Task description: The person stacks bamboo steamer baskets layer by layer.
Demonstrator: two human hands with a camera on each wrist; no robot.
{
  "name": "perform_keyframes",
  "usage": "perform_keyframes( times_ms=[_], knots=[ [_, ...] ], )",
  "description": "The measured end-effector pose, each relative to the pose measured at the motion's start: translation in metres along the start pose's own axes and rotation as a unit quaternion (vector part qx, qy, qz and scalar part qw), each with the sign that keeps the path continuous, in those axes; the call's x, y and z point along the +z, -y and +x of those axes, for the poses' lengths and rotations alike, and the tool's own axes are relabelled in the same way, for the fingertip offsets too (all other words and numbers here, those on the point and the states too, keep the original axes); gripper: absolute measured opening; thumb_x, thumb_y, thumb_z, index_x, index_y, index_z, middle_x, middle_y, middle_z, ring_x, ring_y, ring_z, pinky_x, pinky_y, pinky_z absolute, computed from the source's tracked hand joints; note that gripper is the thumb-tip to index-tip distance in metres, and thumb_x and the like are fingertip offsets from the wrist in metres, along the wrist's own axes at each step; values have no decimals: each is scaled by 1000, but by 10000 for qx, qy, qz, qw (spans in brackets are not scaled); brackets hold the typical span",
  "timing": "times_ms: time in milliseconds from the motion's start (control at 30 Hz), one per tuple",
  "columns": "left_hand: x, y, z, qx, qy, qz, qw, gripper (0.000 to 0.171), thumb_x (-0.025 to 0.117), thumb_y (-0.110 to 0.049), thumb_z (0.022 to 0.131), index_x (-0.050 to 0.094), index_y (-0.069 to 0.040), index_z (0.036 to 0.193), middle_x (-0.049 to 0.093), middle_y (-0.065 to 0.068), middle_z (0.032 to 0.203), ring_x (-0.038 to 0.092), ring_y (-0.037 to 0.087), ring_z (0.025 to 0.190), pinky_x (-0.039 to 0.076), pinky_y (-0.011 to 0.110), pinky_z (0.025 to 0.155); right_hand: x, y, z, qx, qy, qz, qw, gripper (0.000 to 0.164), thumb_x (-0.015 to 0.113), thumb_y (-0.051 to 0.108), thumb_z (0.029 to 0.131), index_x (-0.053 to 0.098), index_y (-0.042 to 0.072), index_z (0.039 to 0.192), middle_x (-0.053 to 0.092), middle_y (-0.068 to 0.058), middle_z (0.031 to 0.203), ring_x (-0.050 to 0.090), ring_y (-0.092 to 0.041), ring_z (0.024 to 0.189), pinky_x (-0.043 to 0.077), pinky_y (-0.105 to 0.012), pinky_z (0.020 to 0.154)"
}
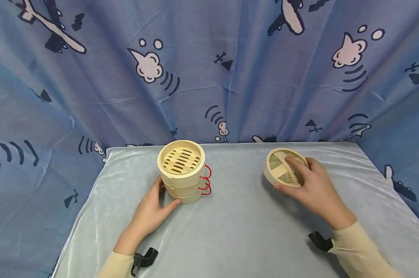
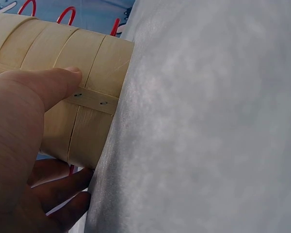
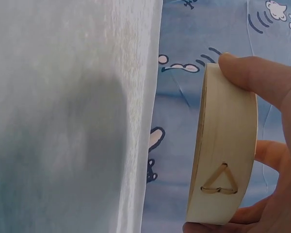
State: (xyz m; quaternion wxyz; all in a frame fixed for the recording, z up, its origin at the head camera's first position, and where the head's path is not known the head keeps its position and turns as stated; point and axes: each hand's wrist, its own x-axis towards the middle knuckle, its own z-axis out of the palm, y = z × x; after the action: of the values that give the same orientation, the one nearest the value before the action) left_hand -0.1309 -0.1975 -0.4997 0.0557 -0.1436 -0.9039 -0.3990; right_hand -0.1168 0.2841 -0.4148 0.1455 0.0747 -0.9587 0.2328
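A stack of bamboo steamer baskets (image 1: 182,170) stands upright at the table's back left, its slatted top rack exposed and red loops on its right side. My left hand (image 1: 149,210) grips the stack low, with the thumb (image 2: 58,85) along the front and the fingers around the left side. Off to the right, my right hand (image 1: 317,185) holds the round bamboo steamer lid (image 1: 280,170) by its rim. In the right wrist view the lid's side wall (image 3: 223,141) is held apart from the table, between thumb and fingers.
A pale cloth covers the table (image 1: 230,224). Behind it hangs a blue curtain (image 1: 195,104) printed with planes and clouds. Black wrist mounts (image 1: 145,258) sit at both sleeves.
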Motion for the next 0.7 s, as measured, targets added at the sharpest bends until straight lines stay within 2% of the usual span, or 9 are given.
perform_keyframes(
  times_ms=[233, 500, 700],
  knots=[
    [-1, -2, 0, -51, 0, 35, 10000, 105, 89, -43, 93, 27, -11, 172, 61, 19, 152, 59, 36, 141, 48, 58, 117, 5, 8, 5, -139, -19, 19, 9999, 94, 97, 53, 78, 60, 13, 155, 48, -43, 142, 50, -60, 122, 43, -76, 93],
    [0, -2, 0, -27, -18, 44, 10000, 105, 89, -42, 93, 27, -10, 172, 62, 20, 151, 60, 36, 140, 48, 59, 116, 5, 20, 10, -290, -67, 129, 9995, 92, 97, 52, 78, 61, 16, 155, 50, -37, 137, 52, -55, 117, 45, -72, 89],
    [0, -2, 0, -17, -15, 52, 10000, 105, 89, -42, 93, 27, -11, 172, 61, 19, 152, 59, 36, 141, 48, 58, 117, 3, 32, 15, -372, 36, 215, 9991, 92, 95, 53, 81, 60, 17, 157, 49, -36, 142, 51, -54, 122, 45, -72, 91]
  ],
)
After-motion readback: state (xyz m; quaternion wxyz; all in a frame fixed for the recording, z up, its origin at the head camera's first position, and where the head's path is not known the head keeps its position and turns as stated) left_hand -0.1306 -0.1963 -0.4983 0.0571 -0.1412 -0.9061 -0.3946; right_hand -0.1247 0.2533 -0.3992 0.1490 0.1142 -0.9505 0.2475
